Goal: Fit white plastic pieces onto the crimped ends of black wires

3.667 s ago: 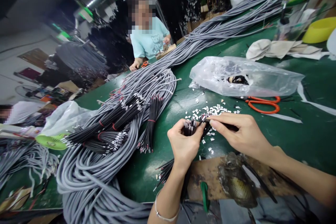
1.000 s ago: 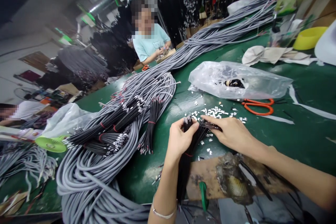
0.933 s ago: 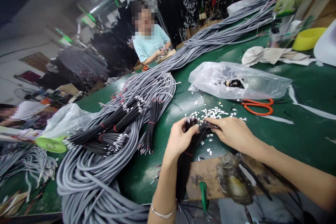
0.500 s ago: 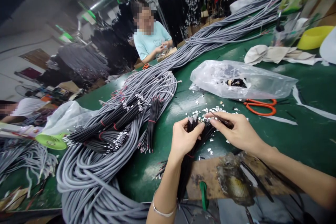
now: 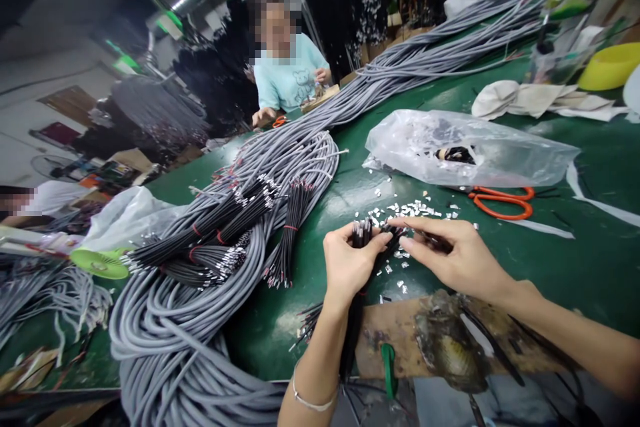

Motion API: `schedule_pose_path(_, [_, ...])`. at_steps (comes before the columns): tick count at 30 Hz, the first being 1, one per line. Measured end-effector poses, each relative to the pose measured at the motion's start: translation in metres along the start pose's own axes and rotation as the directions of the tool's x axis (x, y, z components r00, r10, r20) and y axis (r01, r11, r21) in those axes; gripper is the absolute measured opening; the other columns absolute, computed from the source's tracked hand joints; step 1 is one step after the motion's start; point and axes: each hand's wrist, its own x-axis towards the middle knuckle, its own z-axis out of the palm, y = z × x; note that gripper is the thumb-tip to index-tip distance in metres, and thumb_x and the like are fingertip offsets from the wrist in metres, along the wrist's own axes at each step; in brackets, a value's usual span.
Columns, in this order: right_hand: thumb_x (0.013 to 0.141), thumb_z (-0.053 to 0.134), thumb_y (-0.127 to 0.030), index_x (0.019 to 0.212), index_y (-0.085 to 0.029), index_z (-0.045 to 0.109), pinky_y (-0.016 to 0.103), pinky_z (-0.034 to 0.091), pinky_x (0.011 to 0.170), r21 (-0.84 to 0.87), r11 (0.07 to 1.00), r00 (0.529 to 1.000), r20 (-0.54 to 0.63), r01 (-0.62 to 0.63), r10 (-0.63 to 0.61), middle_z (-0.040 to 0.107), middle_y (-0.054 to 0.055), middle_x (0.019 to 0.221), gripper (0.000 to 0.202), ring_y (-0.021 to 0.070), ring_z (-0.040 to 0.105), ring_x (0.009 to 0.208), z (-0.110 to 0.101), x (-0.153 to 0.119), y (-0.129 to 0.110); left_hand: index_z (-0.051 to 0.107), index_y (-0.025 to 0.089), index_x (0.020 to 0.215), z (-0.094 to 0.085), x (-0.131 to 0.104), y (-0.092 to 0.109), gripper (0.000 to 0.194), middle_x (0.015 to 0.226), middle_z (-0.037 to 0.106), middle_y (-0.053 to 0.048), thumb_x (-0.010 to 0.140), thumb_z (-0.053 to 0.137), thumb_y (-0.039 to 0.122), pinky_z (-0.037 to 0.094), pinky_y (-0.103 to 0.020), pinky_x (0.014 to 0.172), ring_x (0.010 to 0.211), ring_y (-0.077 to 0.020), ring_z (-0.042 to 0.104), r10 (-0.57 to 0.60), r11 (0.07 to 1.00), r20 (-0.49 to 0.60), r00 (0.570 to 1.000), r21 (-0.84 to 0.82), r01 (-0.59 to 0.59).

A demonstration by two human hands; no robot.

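My left hand (image 5: 347, 260) is wrapped round a bundle of black wires (image 5: 362, 235), whose tips stick up past the thumb. The bundle's lower part (image 5: 353, 333) hangs down behind my left wrist. Close by on the right, my right hand (image 5: 453, 253) is closed, its thumb and forefinger at more black wires (image 5: 393, 238) beside the bundle. Dark thin lengths show under its curled fingers; exactly how they lie is hidden. Small silvery pieces (image 5: 415, 209) lie scattered on the green table (image 5: 575, 273) around both hands.
Tied black wire bundles (image 5: 287, 233) lie left, by thick grey cables (image 5: 175, 333). Orange-handled scissors (image 5: 505, 203) and a clear plastic bag (image 5: 465, 147) are ahead right. A stained board (image 5: 385, 327) with a lumpy block (image 5: 453, 343) is in front. A co-worker (image 5: 287, 73) sits across.
My hands stay close together, with small finger shifts at the wires. The co-worker's hands have moved apart, one now out on the table by a second pair of orange scissors. The view shifted slightly.
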Motion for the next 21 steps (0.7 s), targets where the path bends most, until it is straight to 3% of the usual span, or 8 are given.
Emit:
schedule_pose_path(3, [0.078,0.056,-0.026,0.106,-0.015,0.066,0.024,0.046,0.046,0.001,1.000,0.999,0.042,0.025,-0.025,0.069,0.003,0.080,0.031,0.0128,0.057,0.053,0.000,0.000,-0.002,0.064,0.012,0.061,0.000,0.000,0.002,0.021,0.053,0.059,0.001,0.060,0.074,0.030,0.040,-0.021,0.050,0.049,-0.0112,0.052,0.009,1.000,-0.032,0.999,0.020,-0.009])
schedule_pose_path(6, [0.081,0.057,-0.029,0.111,-0.017,0.062,0.026,0.050,0.067,-0.082,0.995,0.998,0.003,0.065,-0.065,0.066,0.005,0.099,0.033,0.0167,0.062,0.078,0.000,0.000,0.000,0.061,0.013,0.059,0.001,-0.002,0.005,0.021,0.052,0.055,0.003,0.059,0.075,0.029,0.038,-0.020,0.049,0.049,-0.0093,0.048,0.025,1.000,-0.062,0.998,0.018,-0.024])
schedule_pose_path(9, [0.085,0.053,-0.031,0.113,-0.018,0.061,0.032,0.045,0.081,-0.238,0.965,0.991,-0.047,0.109,-0.123,0.064,0.006,0.100,0.032,0.0194,0.059,0.090,0.000,-0.001,0.004,0.060,0.013,0.057,0.003,-0.004,0.006,0.022,0.052,0.054,0.004,0.058,0.075,0.028,0.036,-0.020,0.048,0.048,-0.0086,0.045,0.039,0.999,-0.090,0.995,0.011,-0.038])
schedule_pose_path(12, [0.087,0.051,-0.031,0.109,-0.020,0.064,0.031,0.045,0.074,-0.303,0.945,0.990,-0.021,0.124,-0.137,0.063,0.005,0.091,0.028,0.0176,0.059,0.082,0.000,-0.002,0.008,0.059,0.013,0.058,0.004,-0.006,0.007,0.022,0.053,0.054,0.003,0.059,0.075,0.028,0.036,-0.020,0.048,0.049,-0.0083,0.044,0.057,0.998,-0.111,0.992,0.019,-0.056])
schedule_pose_path(21, [0.086,0.054,-0.029,0.100,-0.019,0.069,0.026,0.043,0.063,-0.215,0.969,0.991,-0.010,0.125,-0.130,0.065,0.002,0.081,0.023,0.0136,0.057,0.070,0.000,-0.001,0.008,0.058,0.012,0.056,0.004,-0.007,0.010,0.022,0.052,0.052,0.004,0.061,0.074,0.027,0.036,-0.018,0.048,0.049,-0.0071,0.043,0.102,0.995,-0.101,0.990,0.023,-0.100])
